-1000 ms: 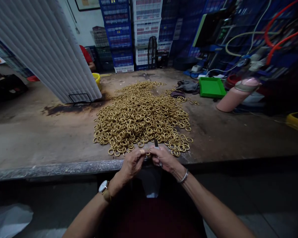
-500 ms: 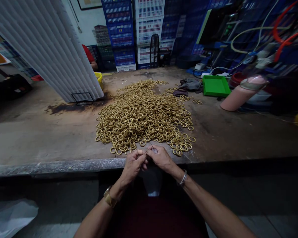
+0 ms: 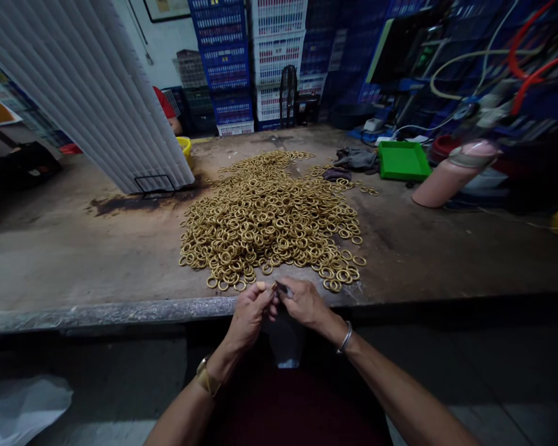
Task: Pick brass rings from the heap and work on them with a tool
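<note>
A big heap of brass-coloured rings (image 3: 270, 217) lies on the workbench, its near edge just beyond both hands. My left hand (image 3: 252, 308), with a gold watch at the wrist, is closed in a pinch at the bench's front edge. What sits between its fingertips is too small and covered to make out. My right hand (image 3: 305, 303) grips a small dark pointed tool (image 3: 284, 289), which looks like a small knife. Its tip points left and meets the left fingertips. A silver bangle is on the right wrist.
A leaning grey corrugated panel (image 3: 106, 93) stands on the left of the workbench (image 3: 121, 260). A green tray (image 3: 403, 161), grey gloves (image 3: 357, 158) and a pink bottle (image 3: 456, 173) are at the right. Crates (image 3: 225, 62) are stacked behind. A person's red sleeve (image 3: 163, 104) shows past the panel.
My right hand has turned, and the dark tool's tip has swung from pointing up and away to the left fingertips. The left hand has barely moved. The heap looks the same.
</note>
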The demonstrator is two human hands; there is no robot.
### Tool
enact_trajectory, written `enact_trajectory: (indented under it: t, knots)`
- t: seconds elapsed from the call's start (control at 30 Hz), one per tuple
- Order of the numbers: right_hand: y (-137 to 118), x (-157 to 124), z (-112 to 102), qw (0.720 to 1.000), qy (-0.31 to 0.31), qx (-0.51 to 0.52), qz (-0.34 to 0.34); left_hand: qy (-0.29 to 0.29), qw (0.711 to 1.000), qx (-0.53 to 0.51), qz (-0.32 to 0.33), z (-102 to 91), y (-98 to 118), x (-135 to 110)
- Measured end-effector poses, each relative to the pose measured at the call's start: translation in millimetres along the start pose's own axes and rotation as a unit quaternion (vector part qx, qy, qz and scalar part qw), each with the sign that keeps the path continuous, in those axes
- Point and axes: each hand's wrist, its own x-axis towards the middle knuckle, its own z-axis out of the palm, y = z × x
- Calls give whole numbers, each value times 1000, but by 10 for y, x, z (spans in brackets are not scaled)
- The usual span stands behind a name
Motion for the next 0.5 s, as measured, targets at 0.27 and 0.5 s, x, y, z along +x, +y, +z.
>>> enact_trajectory:
  t: [0.27, 0.5]
  knots:
    - [-38, -37, 39, 994, -48, -95, -28, 25, 998, 56, 21, -4, -14, -11]
    - [16, 139, -26, 977, -23, -205, 62, -1, 1000, 8, 30, 1, 43, -109]
